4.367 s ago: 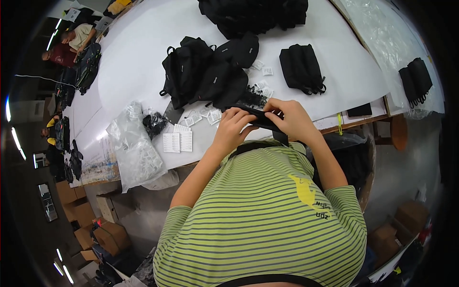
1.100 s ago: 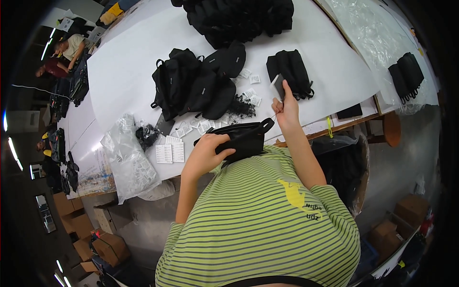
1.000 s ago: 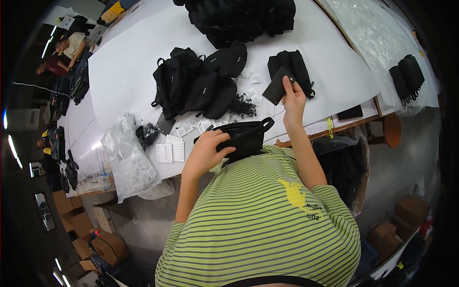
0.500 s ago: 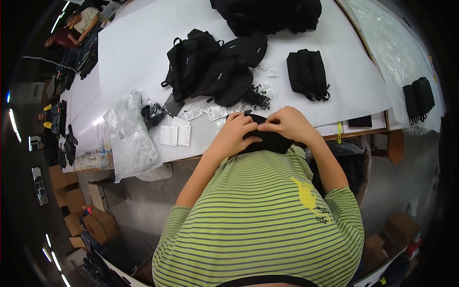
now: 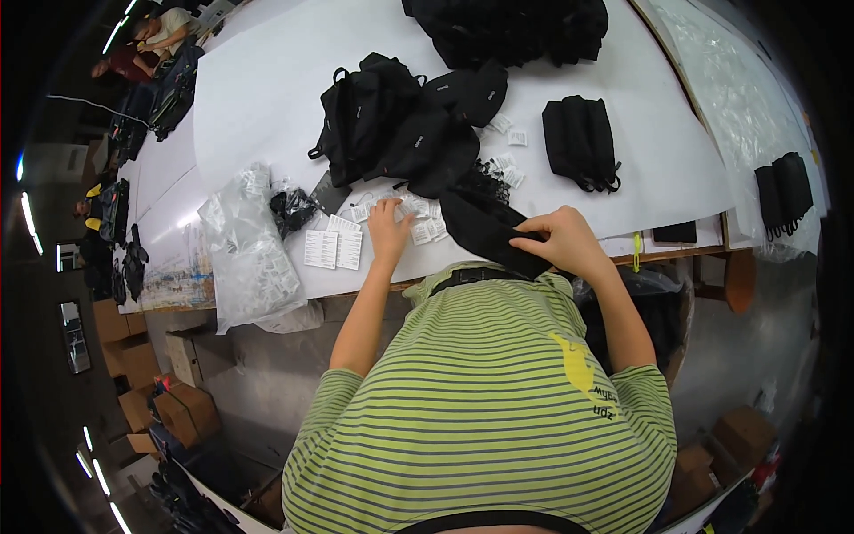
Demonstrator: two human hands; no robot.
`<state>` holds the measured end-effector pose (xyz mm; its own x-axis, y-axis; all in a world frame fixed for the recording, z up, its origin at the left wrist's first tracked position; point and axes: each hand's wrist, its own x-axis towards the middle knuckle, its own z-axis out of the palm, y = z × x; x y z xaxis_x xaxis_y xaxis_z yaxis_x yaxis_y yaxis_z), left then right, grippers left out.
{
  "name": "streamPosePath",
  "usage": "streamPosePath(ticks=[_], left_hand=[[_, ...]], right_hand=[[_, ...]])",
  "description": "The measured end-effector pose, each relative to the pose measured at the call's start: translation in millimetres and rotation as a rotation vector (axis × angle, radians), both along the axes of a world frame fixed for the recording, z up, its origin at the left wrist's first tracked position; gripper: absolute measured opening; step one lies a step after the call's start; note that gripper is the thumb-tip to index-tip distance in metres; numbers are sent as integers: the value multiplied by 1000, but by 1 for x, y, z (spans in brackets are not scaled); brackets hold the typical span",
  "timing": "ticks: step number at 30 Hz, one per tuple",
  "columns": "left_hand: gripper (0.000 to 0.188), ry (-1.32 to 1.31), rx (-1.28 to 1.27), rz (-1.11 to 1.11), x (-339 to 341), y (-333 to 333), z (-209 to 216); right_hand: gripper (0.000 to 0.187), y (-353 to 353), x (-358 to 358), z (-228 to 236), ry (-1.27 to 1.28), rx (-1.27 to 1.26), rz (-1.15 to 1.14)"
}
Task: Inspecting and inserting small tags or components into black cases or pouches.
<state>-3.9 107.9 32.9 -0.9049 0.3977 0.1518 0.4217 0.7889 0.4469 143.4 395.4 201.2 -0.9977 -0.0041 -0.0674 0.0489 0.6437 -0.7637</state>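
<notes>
My right hand (image 5: 562, 238) pinches the near right edge of a black fabric pouch (image 5: 485, 227), which hangs over the table's front edge and slants up to the left. My left hand (image 5: 389, 233) is down on the table with its fingers apart, at a scatter of small white printed tags (image 5: 430, 227). Whether its fingertips touch a tag I cannot tell. Beyond the pouch lie a tangle of thin black cords (image 5: 491, 182) and a heap of black pouches (image 5: 422, 142). Larger white cards (image 5: 334, 247) lie left of my left hand.
A clear plastic bag of white tags (image 5: 253, 258) slumps over the table's front left edge, beside a black cord bundle (image 5: 291, 209). Stacked black pouches (image 5: 578, 142) lie to the right, with a larger black pile (image 5: 516, 31) at the back. Two people work far left.
My left hand has let go of the pouch and moved left to the white tags. The pouch has swung up and opened out flat in my right hand, which has shifted slightly right.
</notes>
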Motion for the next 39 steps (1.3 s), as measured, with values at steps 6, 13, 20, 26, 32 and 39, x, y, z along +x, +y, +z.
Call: streamPosePath(ticks=[6, 13, 20, 26, 32, 39], left_hand=[[31, 39, 491, 39, 1, 37, 76], [23, 82, 245, -581, 32, 79, 170], [64, -96, 798, -62, 33, 73, 141], [55, -1264, 1584, 130, 49, 78, 126], [52, -1107, 1511, 173, 50, 86, 153], [56, -982, 1612, 282, 41, 84, 157]], right_hand=[[18, -4, -3, -13, 293, 261, 1], [15, -15, -13, -10, 361, 364, 74], [17, -21, -11, 12, 427, 214, -63], [20, -36, -13, 24, 373, 8, -81], [24, -34, -12, 21, 303, 74, 6], [19, -35, -14, 0, 198, -529, -496]])
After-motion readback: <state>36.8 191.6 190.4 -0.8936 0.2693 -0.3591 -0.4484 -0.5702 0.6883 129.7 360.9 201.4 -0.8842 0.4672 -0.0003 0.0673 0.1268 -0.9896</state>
